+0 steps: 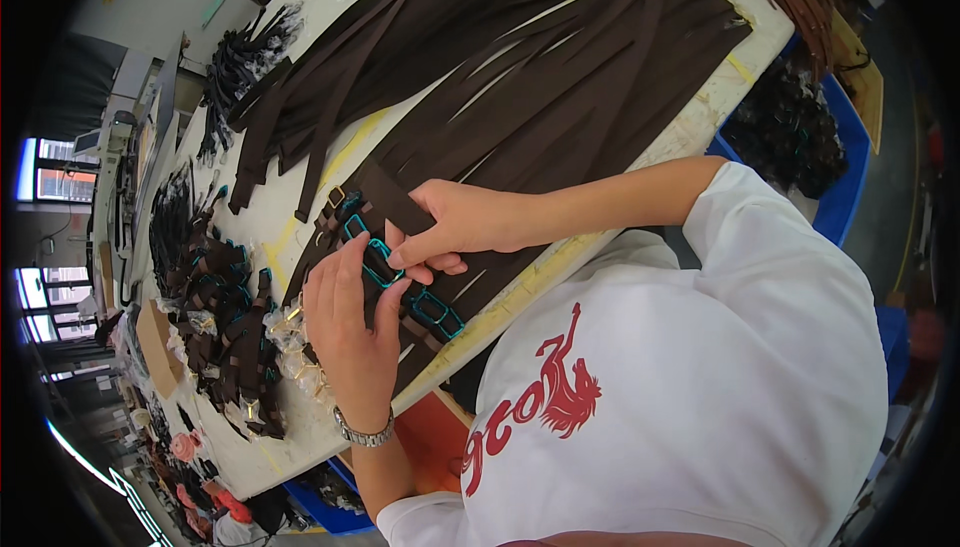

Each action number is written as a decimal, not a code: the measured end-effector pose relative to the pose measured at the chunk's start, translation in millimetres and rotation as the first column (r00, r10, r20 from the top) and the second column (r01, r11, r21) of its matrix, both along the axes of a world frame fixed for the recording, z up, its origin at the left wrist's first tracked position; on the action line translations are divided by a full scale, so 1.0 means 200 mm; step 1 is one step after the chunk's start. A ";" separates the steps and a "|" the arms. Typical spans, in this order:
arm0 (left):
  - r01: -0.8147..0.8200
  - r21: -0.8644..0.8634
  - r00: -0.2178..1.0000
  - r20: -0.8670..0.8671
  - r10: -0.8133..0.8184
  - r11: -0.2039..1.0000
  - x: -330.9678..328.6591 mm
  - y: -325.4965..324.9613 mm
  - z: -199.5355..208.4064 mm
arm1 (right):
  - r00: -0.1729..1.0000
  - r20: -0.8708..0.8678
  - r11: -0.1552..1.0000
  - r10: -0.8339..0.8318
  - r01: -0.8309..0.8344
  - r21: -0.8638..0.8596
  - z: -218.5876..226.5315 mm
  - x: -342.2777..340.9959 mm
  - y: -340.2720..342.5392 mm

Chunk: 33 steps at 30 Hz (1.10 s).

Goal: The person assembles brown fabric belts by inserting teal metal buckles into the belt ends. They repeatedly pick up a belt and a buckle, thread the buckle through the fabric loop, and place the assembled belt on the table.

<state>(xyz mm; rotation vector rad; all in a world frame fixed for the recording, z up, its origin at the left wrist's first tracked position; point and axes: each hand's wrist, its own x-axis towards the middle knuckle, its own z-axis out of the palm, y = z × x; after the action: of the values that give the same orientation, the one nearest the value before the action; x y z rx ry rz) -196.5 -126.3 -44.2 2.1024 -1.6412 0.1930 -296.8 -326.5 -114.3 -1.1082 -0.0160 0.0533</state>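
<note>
My right hand (460,227) is closed on the end of a wide dark brown strap (388,195), thumb pressed down beside a teal-edged buckle (372,259). My left hand (348,312), with a metal watch on its wrist, has its fingertips and thumb at the rim of that same buckle. Whether the strap passes through the buckle is hidden by my fingers. Close by, another teal-edged buckle (437,314) lies near the table edge. A gold-coloured buckle (337,197) sits on a strap just beyond my left fingers.
Long dark straps (590,87) lie in layers across the white table (690,122). At the left is a heap of strap pieces with teal buckles (235,322), next to a brown cardboard piece (158,347). A blue bin (850,172) of dark parts stands at the right.
</note>
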 end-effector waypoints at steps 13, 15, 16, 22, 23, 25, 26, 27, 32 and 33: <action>-0.122 -0.225 0.991 -0.072 0.108 0.967 -0.01 0.01 -0.13 | 0.989 -0.116 0.975 0.093 -0.067 0.212 -0.05 -0.01 0.03; -0.135 -0.312 0.991 -0.032 0.131 0.940 -0.03 -0.01 -0.21 | 0.989 -0.106 0.966 0.104 -0.075 0.248 -0.05 -0.02 0.07; -0.139 -0.355 0.990 -0.014 0.144 0.925 -0.04 -0.01 -0.24 | 0.992 -0.097 0.964 0.085 -0.057 0.261 -0.05 -0.03 0.08; -0.112 -0.166 0.989 -0.114 0.094 0.980 -0.08 0.05 -0.21 | 0.990 -0.137 0.991 0.018 0.001 0.134 -0.05 -0.04 0.04; -0.089 -0.134 0.982 -0.178 0.065 0.987 -0.10 0.05 -0.17 | 0.989 -0.147 0.999 0.021 -0.016 0.040 -0.02 -0.05 0.03; -0.075 -0.020 0.973 -0.220 0.069 0.997 -0.14 0.05 -0.09 | 0.984 -0.177 0.986 0.033 -0.061 -0.153 0.02 -0.06 0.01; -0.044 0.041 0.981 -0.185 0.051 0.998 -0.13 0.06 -0.08 | 0.984 -0.176 0.969 0.035 -0.077 -0.233 0.02 -0.07 0.01; -0.016 0.102 0.989 -0.146 0.031 0.995 -0.12 0.07 -0.07 | 0.985 -0.170 0.945 0.039 -0.092 -0.313 0.03 -0.06 0.01; -0.002 0.022 0.944 -0.331 0.009 1.000 -0.13 0.06 -0.08 | 0.985 -0.162 0.921 0.055 -0.113 -0.374 0.06 -0.08 -0.01; 0.002 -0.003 0.934 -0.358 -0.003 1.000 -0.12 0.08 -0.12 | 0.986 -0.148 0.913 0.077 -0.129 -0.387 0.05 -0.08 -0.01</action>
<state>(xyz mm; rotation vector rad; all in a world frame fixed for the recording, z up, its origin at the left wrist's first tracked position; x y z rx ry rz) -220.0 -110.6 -67.3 1.9903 -1.4221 -0.1821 -312.7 -328.7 -103.4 -1.5076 0.0552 0.2319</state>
